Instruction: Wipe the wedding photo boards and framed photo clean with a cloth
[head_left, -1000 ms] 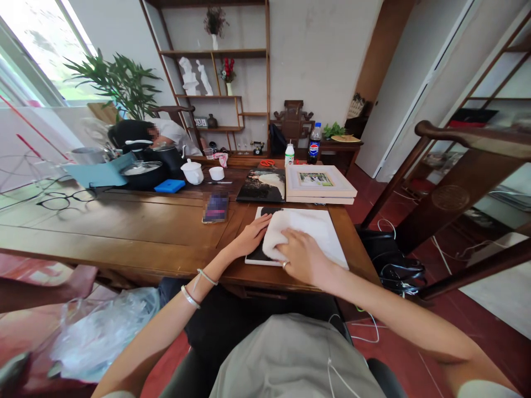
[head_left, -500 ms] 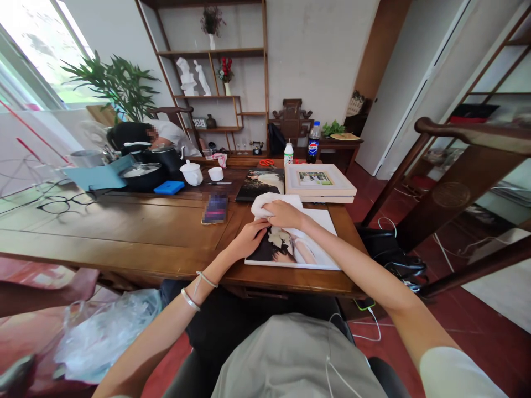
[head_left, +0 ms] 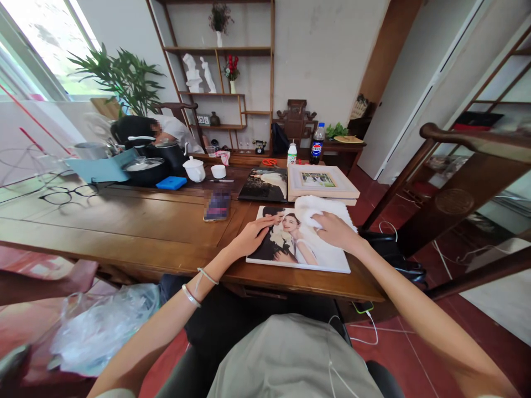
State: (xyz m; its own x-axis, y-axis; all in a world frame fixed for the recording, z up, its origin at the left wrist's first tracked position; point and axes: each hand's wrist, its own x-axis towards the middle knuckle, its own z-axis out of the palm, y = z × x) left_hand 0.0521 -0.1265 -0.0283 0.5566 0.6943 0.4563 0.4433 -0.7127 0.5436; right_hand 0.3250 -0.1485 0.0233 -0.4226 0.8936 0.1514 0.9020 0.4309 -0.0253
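A photo panel (head_left: 286,249) with a wedding picture lies flat near the front edge of the wooden table (head_left: 166,232). My left hand (head_left: 254,235) rests on its left side, fingers stretched out over the picture. At the panel's upper right, my right hand (head_left: 336,229) presses down a bunched white cloth (head_left: 309,207), its fingers curled onto the fabric. The cloth covers the far right corner of the panel. Just behind lie a dark photo panel (head_left: 263,185) and a stack of pale framed pictures (head_left: 323,182).
A phone (head_left: 217,205) lies left of the panel. Farther back are a white teapot (head_left: 194,170), a blue box (head_left: 171,183), glasses (head_left: 68,193), a milk bottle (head_left: 292,153) and a cola bottle (head_left: 317,145). A person (head_left: 170,130) leans at the far left. A wooden chair (head_left: 456,193) stands right.
My right hand has slid the white cloth from the panel's upper left to its upper right, baring the faces in the picture. My left hand stays on the left side.
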